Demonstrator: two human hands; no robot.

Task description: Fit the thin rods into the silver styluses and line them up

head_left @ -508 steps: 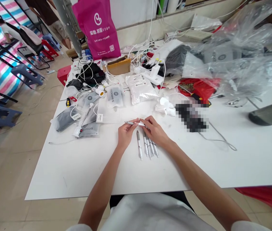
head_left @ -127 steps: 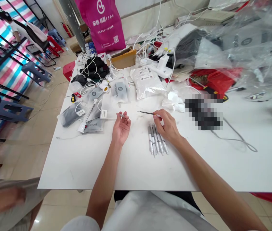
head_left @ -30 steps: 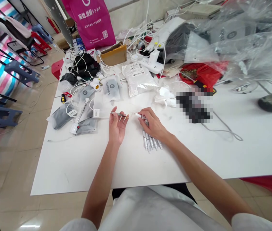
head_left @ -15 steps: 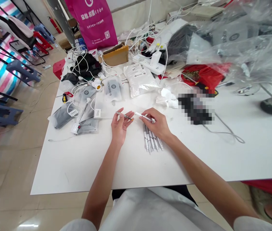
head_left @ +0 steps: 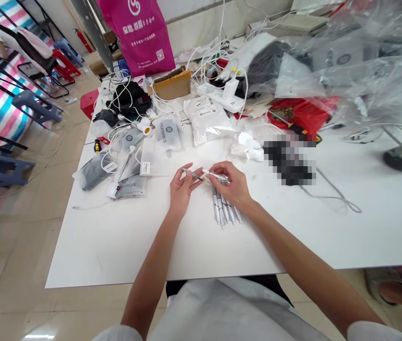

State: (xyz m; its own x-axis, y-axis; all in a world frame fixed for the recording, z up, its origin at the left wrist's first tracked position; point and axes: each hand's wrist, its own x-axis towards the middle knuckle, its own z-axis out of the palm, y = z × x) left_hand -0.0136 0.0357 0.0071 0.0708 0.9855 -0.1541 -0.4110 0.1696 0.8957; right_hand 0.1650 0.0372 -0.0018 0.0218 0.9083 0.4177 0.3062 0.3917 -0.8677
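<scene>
My left hand (head_left: pixel 180 188) pinches a thin dark pen refill (head_left: pixel 193 175) between thumb and fingers, its tip pointing right. My right hand (head_left: pixel 232 184) grips a white pen barrel (head_left: pixel 214 174), its open end facing the refill's tip, almost touching. Just below my right hand several grey-and-white pens (head_left: pixel 225 211) lie side by side on the white table (head_left: pixel 123 237).
Grey packets (head_left: pixel 166 132), white cables and a lamp socket (head_left: pixel 144 127) clutter the table's left back. A white pouch (head_left: pixel 208 119), crumpled tissue (head_left: pixel 246 145), a cardboard box (head_left: pixel 171 85), a pink bag (head_left: pixel 140 33) and clear plastic sheeting (head_left: pixel 357 71) lie behind. Someone's foot (head_left: pixel 396 291) shows bottom right.
Both hands have drawn together; the refill's tip now nearly meets the barrel's end. Earlier the right hand held the refill alone, away from the left hand.
</scene>
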